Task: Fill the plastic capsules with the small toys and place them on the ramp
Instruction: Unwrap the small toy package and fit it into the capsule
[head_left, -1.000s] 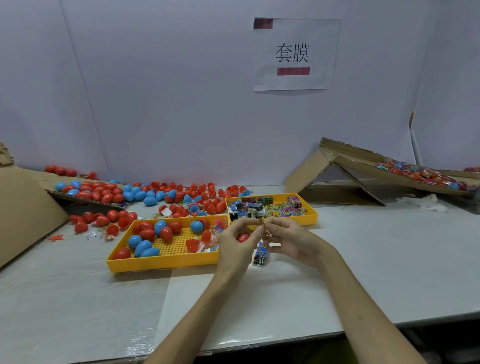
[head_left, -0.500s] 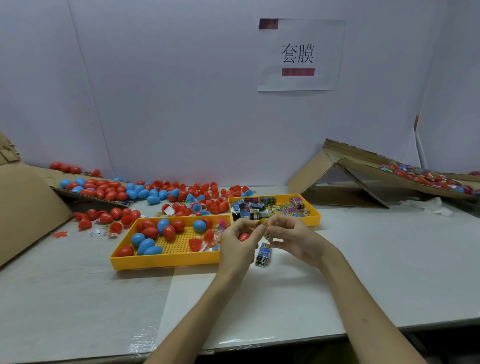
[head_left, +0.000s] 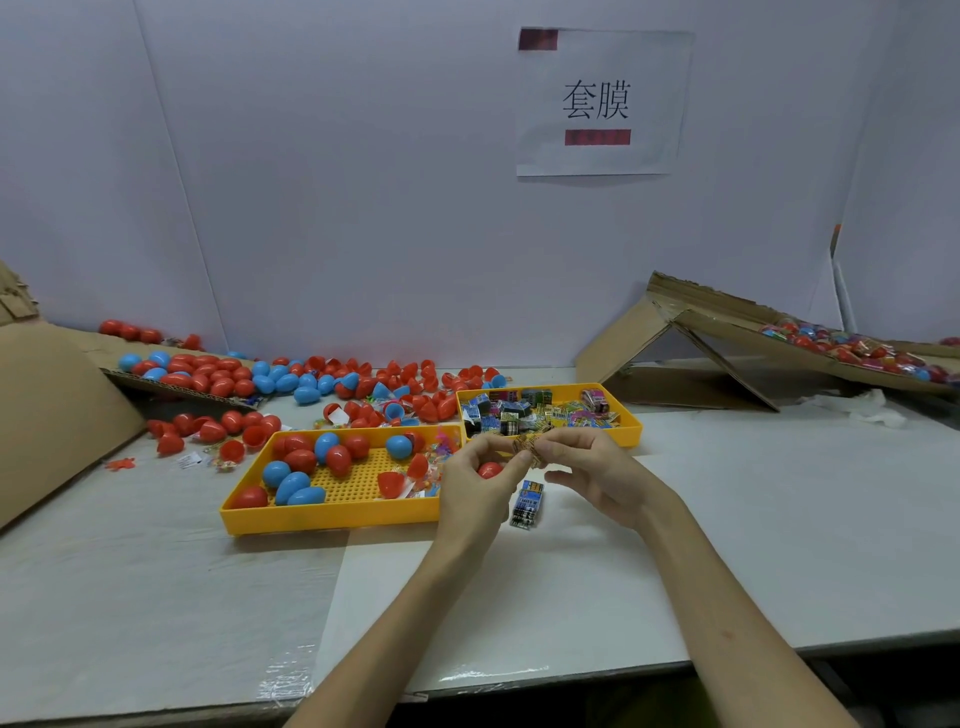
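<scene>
Far left: leaning cardboard panel (head_left: 62, 415), beside it a flat cardboard sheet (head_left: 130, 382) carrying a heap of red and blue capsules (head_left: 208, 374), with more of them spilling rightward along the back of the surface (head_left: 779, 493). Left of centre: perforated yellow tray (head_left: 332, 519), holding a few red and blue capsules and some loose wrappers at its right end. Centre: left hand (head_left: 478, 483), fingers curled round a red capsule (head_left: 489, 470) in the palm (whole or half cannot be told), thumb and forefinger also pinching a small toy packet (head_left: 527, 447). Below the hands, a blue printed packet strip (head_left: 527, 504) lies flat on the surface. Right hand (head_left: 597, 467), thumb and forefinger clenched on the other side of the same toy packet, remaining fingers loosely bent. Behind the hands: second yellow tray (head_left: 631, 421), full of small printed packets. Wall above: paper sign (head_left: 602, 101). Far right: cardboard ramp (head_left: 727, 322), with filled capsules (head_left: 852, 348) gathered along its lower run. Change since half a second ago: slight; both hands stay in the same spot with the same grips, and the strip on the surface has not moved.
</scene>
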